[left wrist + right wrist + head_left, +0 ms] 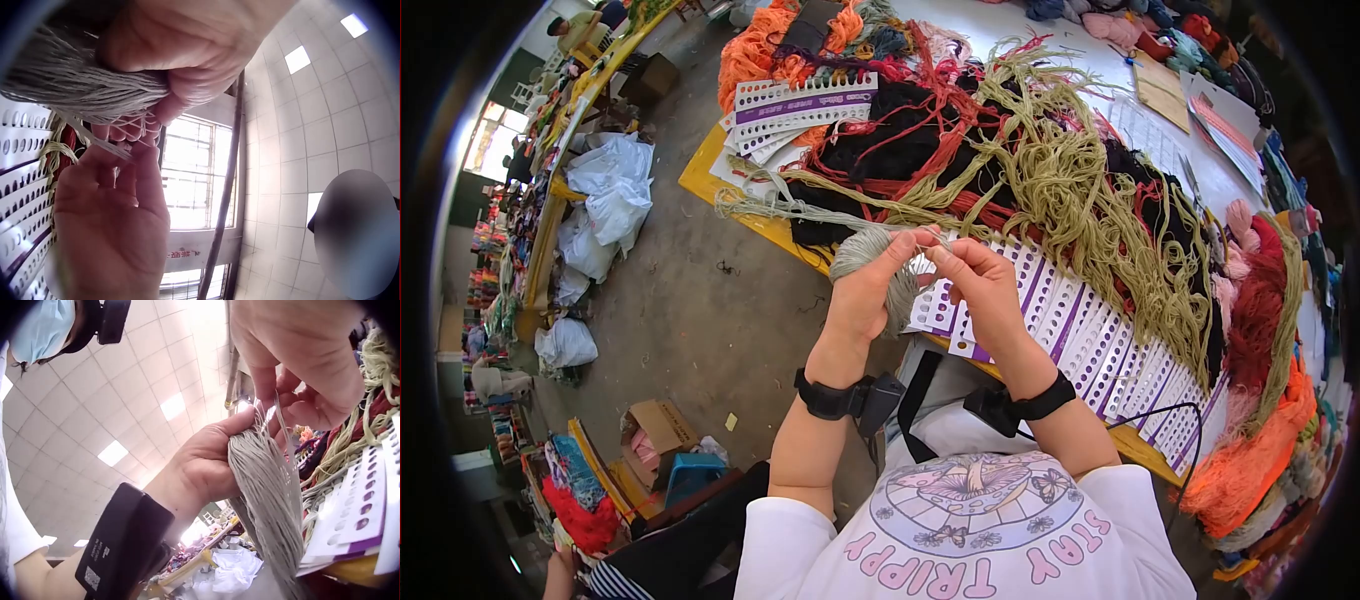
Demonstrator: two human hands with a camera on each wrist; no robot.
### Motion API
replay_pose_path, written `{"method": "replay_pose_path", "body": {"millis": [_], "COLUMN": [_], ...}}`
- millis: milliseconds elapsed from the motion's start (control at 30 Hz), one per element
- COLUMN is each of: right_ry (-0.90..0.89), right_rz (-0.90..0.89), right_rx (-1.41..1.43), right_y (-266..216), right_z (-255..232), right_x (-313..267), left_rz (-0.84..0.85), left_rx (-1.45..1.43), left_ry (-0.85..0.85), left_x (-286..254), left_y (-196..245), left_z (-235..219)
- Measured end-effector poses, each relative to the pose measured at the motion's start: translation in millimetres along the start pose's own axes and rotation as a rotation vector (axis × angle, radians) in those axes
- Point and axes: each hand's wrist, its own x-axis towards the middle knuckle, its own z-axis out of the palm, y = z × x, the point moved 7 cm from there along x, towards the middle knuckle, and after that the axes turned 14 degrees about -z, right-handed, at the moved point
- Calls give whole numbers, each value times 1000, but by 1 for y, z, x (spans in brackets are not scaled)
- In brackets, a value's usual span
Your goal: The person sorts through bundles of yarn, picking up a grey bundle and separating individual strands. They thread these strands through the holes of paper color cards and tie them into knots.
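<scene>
A hank of pale grey thread (858,252) hangs over my left hand (870,290), which grips it near the top. In the right wrist view the strands of the grey hank (265,481) fall downward below the left thumb. My right hand (988,285) pinches a few thin strands between thumb and fingertips, close beside the left fingertips. Seen from the left wrist, several strands cross between the two hands, and the right hand (112,225) has its palm toward the camera. Loose grey strands (775,207) trail from the hank toward the table's left edge.
Punched white-and-purple thread cards (1090,345) line the table's near edge; more cards (800,110) lie at the left. Tangled olive thread (1060,190) covers red and black thread behind the hands. Scissors (1192,182) lie at the right, near orange thread (1250,465). White bags (612,185) stand on the floor.
</scene>
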Motion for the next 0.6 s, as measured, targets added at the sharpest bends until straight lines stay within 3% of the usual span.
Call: {"method": "replay_pose_path", "body": {"millis": [200,400,467,500,533,600], "right_ry": [-107,-116,-1,61,149,11], "right_rz": [-323,-427,-432,-436,-183,-188], "right_rx": [-321,-403,-358,-338,103,697], "right_y": [-10,-23,-24,-26,-22,-37], "right_z": [0,13,6,0,-9,-61], "right_x": [5,1,3,4,9,24], "left_rz": [11,113,127,89,45,207], "left_rx": [25,177,266,-21,-308,-722], "left_ry": [52,68,104,-12,-130,-120], "left_x": [0,-1,-8,-8,-8,-25], "left_y": [-3,3,16,16,19,46], "left_z": [-5,-13,-20,-38,-64,-143]}}
